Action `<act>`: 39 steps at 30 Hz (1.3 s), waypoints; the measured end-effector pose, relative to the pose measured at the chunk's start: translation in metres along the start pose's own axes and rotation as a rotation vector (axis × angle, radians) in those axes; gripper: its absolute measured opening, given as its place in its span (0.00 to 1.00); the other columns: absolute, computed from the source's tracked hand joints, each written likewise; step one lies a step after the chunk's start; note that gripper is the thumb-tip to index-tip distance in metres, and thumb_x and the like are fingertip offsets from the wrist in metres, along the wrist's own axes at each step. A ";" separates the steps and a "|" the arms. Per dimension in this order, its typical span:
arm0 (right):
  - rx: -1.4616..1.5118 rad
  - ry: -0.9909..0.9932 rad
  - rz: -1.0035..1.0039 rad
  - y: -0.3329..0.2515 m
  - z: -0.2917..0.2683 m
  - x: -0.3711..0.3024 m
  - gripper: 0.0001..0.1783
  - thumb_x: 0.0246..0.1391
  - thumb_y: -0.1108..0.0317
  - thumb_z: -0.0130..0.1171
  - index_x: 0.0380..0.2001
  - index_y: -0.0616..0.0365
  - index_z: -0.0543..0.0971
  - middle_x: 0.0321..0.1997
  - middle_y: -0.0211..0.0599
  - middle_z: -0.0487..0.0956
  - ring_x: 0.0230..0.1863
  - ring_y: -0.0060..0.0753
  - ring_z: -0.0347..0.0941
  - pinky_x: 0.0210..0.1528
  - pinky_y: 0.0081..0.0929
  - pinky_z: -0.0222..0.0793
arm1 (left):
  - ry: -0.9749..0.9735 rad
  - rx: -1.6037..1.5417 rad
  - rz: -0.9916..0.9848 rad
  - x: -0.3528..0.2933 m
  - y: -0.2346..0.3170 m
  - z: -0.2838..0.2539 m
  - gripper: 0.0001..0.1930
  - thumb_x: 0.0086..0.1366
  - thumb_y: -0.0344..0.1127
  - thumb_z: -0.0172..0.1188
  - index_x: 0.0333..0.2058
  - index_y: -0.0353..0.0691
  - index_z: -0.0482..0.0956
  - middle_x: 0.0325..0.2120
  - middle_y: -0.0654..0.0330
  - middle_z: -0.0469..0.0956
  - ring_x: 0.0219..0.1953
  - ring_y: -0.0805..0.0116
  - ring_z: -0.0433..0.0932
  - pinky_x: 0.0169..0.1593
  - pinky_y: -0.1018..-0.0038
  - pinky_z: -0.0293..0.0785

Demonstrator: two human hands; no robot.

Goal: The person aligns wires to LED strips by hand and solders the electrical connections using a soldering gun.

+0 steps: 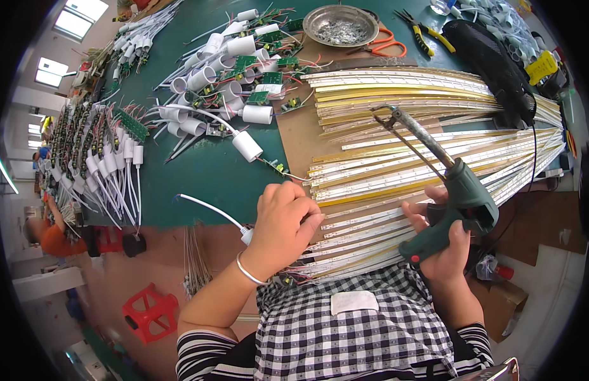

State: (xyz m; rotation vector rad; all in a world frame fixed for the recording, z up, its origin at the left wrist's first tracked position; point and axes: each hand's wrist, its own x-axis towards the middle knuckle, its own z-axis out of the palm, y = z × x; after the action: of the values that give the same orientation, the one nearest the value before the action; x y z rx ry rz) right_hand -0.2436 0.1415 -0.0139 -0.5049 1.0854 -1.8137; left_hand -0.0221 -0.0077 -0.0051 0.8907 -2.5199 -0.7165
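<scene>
My right hand [448, 254] is wrapped loosely round the handle of a dark green soldering gun [463, 200]. Its metal tip points up and left, over the LED strips [383, 171] fanned out on the table. At the left ends of these strips my left hand [285, 216] is closed, thumb and fingers together; whatever they may pinch is hidden. Just beyond it, a small circuit board [275, 166] with a thin wire reaches the strip ends, joined to a white cap with cable [247, 146]. Another white cable [212, 208] sticks out beside my left wrist.
Many white caps with circuit boards [202, 79] lie heaped at the back left. A metal bowl [340, 26], orange-handled scissors [386, 44] and pliers [424, 35] sit at the back. A black mesh-like object [491, 66] rests on the strips. A red stool [152, 314] stands below left.
</scene>
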 end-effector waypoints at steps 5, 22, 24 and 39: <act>0.012 -0.029 -0.041 0.003 -0.003 0.002 0.33 0.57 0.51 0.52 0.60 0.58 0.59 0.58 0.43 0.67 0.50 0.40 0.72 0.61 0.57 0.60 | 0.069 0.051 -0.126 -0.002 0.001 0.006 0.09 0.48 0.33 0.67 0.25 0.44 0.74 0.29 0.63 0.70 0.36 0.59 0.68 0.42 0.67 0.61; 0.015 -0.051 -0.061 0.000 -0.001 -0.006 0.33 0.57 0.49 0.52 0.59 0.57 0.60 0.59 0.44 0.66 0.49 0.40 0.72 0.61 0.59 0.61 | 0.149 0.361 0.281 0.030 -0.031 -0.033 0.08 0.48 0.31 0.67 0.30 0.46 0.80 0.27 0.69 0.78 0.33 0.68 0.74 0.45 0.69 0.60; 0.023 -0.076 -0.049 -0.002 0.002 -0.005 0.33 0.57 0.49 0.52 0.60 0.56 0.60 0.59 0.44 0.66 0.49 0.40 0.73 0.60 0.58 0.62 | 0.108 0.058 0.192 0.021 -0.024 -0.035 0.06 0.51 0.33 0.65 0.29 0.46 0.78 0.24 0.69 0.77 0.29 0.69 0.74 0.40 0.69 0.60; 0.513 -0.194 0.356 0.030 0.080 0.013 0.42 0.51 0.53 0.61 0.65 0.50 0.54 0.66 0.36 0.59 0.63 0.38 0.60 0.63 0.48 0.59 | 0.202 -0.091 0.155 -0.008 0.000 -0.005 0.07 0.47 0.28 0.67 0.26 0.45 0.79 0.22 0.66 0.77 0.28 0.67 0.75 0.38 0.70 0.62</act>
State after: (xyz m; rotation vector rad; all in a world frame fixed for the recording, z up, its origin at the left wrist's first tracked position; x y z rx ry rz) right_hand -0.1775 0.0878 0.0015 -0.1592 0.5065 -1.6038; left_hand -0.0137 -0.0040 -0.0024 0.6914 -2.3283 -0.6514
